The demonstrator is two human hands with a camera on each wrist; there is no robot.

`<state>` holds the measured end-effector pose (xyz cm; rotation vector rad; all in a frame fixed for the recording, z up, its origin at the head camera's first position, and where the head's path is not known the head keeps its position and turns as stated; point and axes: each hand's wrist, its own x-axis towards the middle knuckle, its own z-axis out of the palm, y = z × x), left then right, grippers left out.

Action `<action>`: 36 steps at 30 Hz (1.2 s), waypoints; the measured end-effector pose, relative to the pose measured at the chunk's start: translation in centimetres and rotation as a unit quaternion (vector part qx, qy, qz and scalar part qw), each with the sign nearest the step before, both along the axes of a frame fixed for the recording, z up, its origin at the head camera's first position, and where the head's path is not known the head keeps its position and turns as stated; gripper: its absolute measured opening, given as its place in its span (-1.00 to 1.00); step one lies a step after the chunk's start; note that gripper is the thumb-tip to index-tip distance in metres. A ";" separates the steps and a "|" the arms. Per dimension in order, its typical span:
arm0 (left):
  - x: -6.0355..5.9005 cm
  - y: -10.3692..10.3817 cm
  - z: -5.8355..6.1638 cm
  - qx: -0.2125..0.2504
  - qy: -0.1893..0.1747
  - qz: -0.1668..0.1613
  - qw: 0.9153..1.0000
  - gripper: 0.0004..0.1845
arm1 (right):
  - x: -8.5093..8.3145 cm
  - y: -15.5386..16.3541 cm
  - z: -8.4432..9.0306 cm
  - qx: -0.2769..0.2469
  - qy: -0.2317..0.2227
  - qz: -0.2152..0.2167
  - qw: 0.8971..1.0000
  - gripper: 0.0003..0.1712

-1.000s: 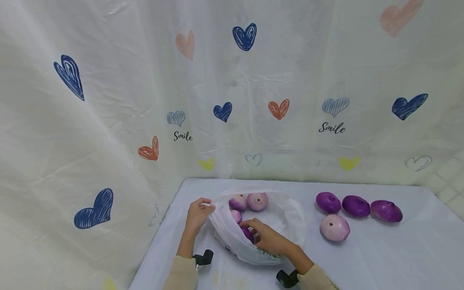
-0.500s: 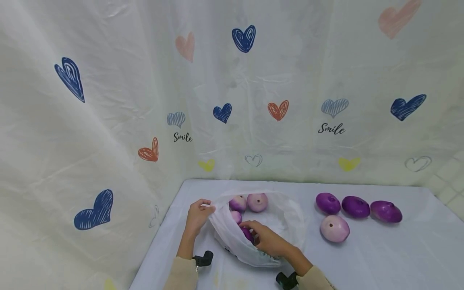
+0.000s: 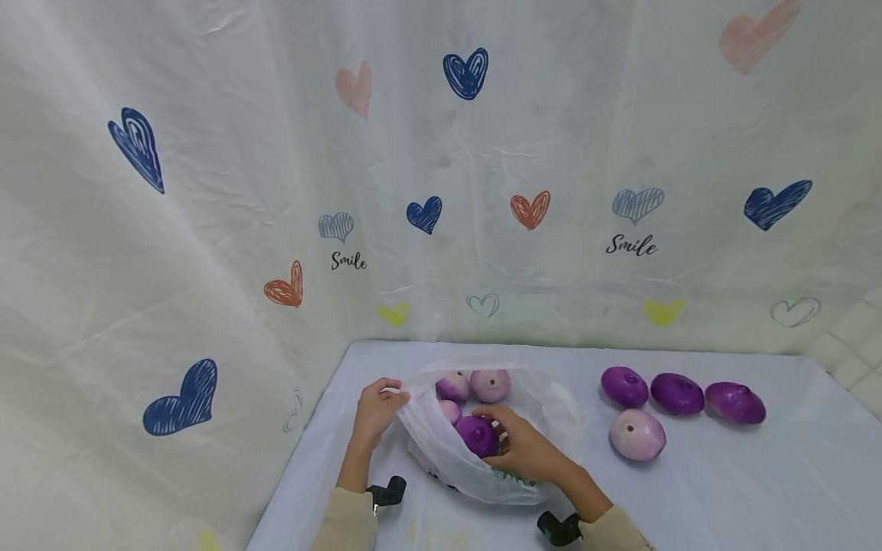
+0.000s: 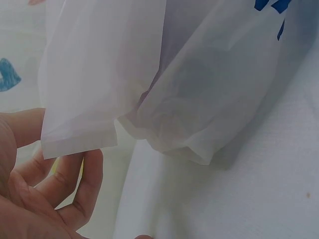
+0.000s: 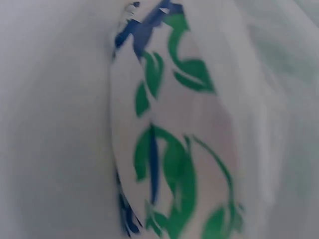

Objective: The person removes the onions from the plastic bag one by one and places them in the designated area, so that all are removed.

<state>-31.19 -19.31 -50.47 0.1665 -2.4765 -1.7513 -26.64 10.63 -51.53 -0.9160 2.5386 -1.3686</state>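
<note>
A white plastic bag (image 3: 496, 486) lies with its mouth spread, printed in green and blue. My left hand (image 3: 375, 409) pinches the bag's left edge; in the left wrist view, fingers (image 4: 92, 184) show behind the thin film. My right hand (image 3: 524, 448) reaches into the mouth and grips a dark purple onion (image 3: 478, 436), fingers over its far side and thumb at its near side. Deeper inside are paler onions: one at the back left (image 3: 452, 387), one beside it (image 3: 490, 385) and a partly hidden one (image 3: 451, 412). The right wrist view shows only the bag's printed film (image 5: 174, 124).
On the white table (image 3: 689, 490) to the right, several onions stand outside the bag: a row of dark purple ones (image 3: 677, 394) and a pale one (image 3: 637, 435) in front. A curtain (image 3: 551, 138) printed with hearts hangs behind and at the left.
My right hand has shifted slightly right and up with the dark purple onion, which now shows more fully above the bag's near edge. The left hand stays at the bag's edge.
</note>
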 end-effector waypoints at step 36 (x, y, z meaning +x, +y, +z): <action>0.1 0.0 0.0 -0.003 0.001 0.000 1.000 -0.75 | 3.5 15.3 5.1 -0.014 0.108 -0.231 0.967 -0.09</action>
